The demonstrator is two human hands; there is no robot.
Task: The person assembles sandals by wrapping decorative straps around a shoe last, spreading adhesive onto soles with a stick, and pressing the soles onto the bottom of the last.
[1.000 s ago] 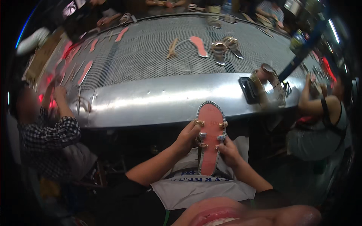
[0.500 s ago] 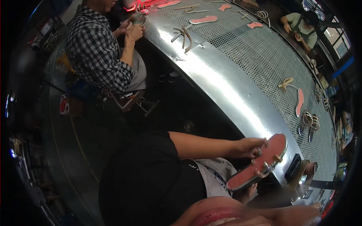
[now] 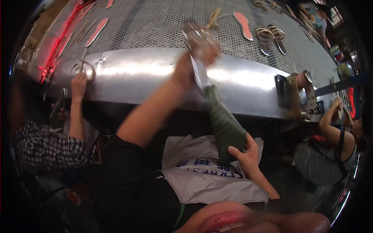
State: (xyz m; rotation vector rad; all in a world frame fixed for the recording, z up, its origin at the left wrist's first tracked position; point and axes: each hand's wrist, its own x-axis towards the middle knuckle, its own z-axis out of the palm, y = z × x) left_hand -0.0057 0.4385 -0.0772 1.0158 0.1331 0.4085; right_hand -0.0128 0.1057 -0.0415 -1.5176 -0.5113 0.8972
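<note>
My left hand [image 3: 187, 70] is stretched out over the metal edge of the bench, its fingers smeared by motion. At its fingertips is a sandal [image 3: 193, 32], also blurred, with shiny straps. A pale flat strip [image 3: 199, 73] shows just below that hand; I cannot tell what it belongs to. My right hand [image 3: 248, 152] is closed around the wide end of a dark green shoe last [image 3: 224, 123], thumb on top. The last is tilted over my lap, its narrow end pointing up toward my left hand.
On the mesh surface [image 3: 155, 31] lie pink insoles [image 3: 243, 25] and a pair of strappy sandals [image 3: 265, 39]. A phone-like black object [image 3: 282, 91] and a cardboard box [image 3: 297, 97] stand at the bench edge. Co-workers sit left, in a checked shirt [image 3: 50, 149], and right, in grey [image 3: 324, 159].
The view has swung round to face the bench. The sandal has come off the last and is out over the bench at my left hand. The bare last stays in my right hand.
</note>
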